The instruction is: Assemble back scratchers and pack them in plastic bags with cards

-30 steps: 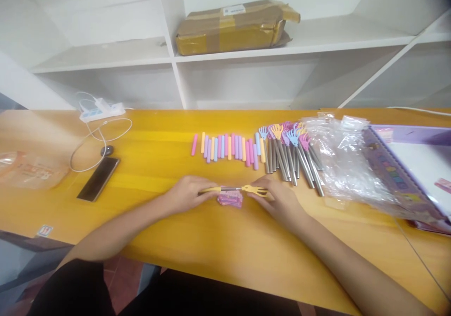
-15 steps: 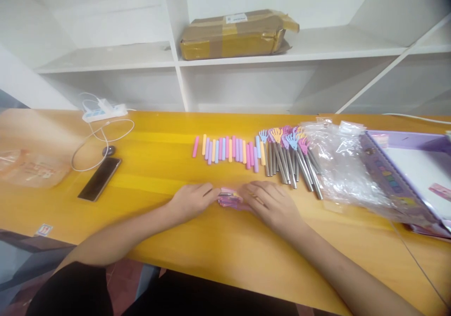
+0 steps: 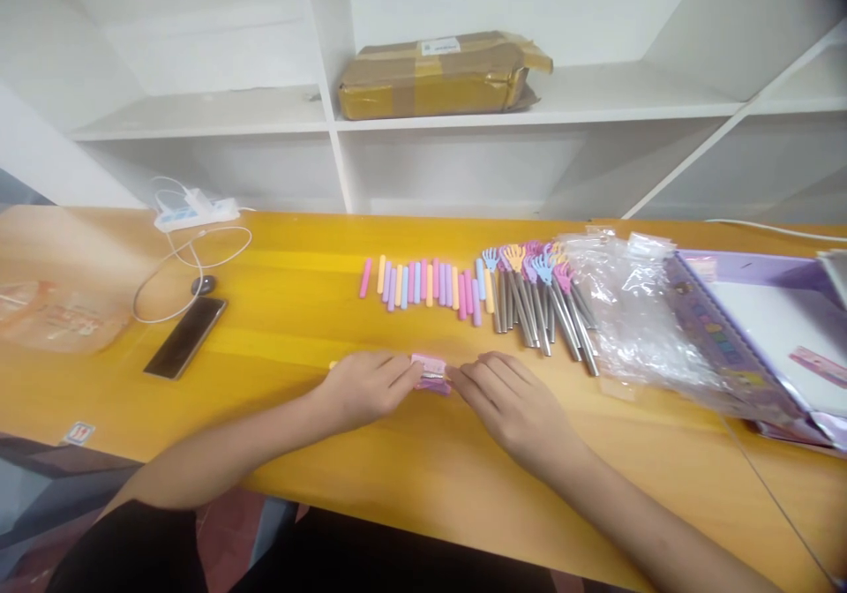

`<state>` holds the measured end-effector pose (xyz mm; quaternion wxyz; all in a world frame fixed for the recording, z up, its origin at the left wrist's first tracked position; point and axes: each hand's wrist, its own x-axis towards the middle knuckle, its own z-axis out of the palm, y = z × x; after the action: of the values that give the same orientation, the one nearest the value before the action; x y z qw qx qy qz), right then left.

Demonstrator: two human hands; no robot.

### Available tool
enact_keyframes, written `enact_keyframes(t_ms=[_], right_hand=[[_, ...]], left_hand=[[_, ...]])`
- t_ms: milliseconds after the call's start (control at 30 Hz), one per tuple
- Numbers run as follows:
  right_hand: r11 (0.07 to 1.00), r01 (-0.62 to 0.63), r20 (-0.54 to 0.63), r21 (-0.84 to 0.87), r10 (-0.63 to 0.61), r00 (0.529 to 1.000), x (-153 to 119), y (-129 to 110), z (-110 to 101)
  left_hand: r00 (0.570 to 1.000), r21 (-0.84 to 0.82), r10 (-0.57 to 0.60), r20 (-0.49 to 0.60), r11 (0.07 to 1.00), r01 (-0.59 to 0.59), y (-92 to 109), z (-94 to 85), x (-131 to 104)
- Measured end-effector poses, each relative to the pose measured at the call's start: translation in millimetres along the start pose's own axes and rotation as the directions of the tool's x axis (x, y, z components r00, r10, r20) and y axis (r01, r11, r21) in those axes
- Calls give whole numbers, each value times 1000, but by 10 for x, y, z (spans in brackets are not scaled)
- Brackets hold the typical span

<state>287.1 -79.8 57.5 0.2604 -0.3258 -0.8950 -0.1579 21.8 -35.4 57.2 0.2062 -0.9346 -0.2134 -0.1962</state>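
Observation:
Near the table's front, my left hand (image 3: 371, 386) is closed with fingertips at the left side of a small stack of pink and purple cards (image 3: 433, 385). A thin metallic rod lies over the cards between both hands, and a yellow tip sticks out left of my left hand. My right hand (image 3: 509, 394) has its fingers pressed together at the cards' right edge; what they grip is too small to make out. Beyond them lies a row of pink, yellow, blue and purple tubes (image 3: 429, 283), beside a pile of metal-handled sticks with colored hand-shaped heads (image 3: 543, 302).
Clear plastic bags (image 3: 641, 311) and a purple box (image 3: 760, 319) lie at the right. A phone (image 3: 186, 338), a round dark object (image 3: 205, 285), a white power strip (image 3: 197, 213) and an orange bag (image 3: 59, 319) are left. A taped carton (image 3: 437, 77) sits on the shelf.
Both hands have shifted slightly at the cards. More of the pink card now shows between them, and a yellow tip has come into view left of my left hand.

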Motion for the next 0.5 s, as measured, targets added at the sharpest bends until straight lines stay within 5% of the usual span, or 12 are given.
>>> enact_keyframes(t_ms=[333,500], right_hand=[[1000,16,-31,-15,-16,999,-89,-13,-256],[986,-35,-51,-164,27,998,-568,312,-536]], left_hand=[[997,25,79,24,997,-79,-112,-268,-32],[996,52,85,5,995,-85,-583,-377,-411]])
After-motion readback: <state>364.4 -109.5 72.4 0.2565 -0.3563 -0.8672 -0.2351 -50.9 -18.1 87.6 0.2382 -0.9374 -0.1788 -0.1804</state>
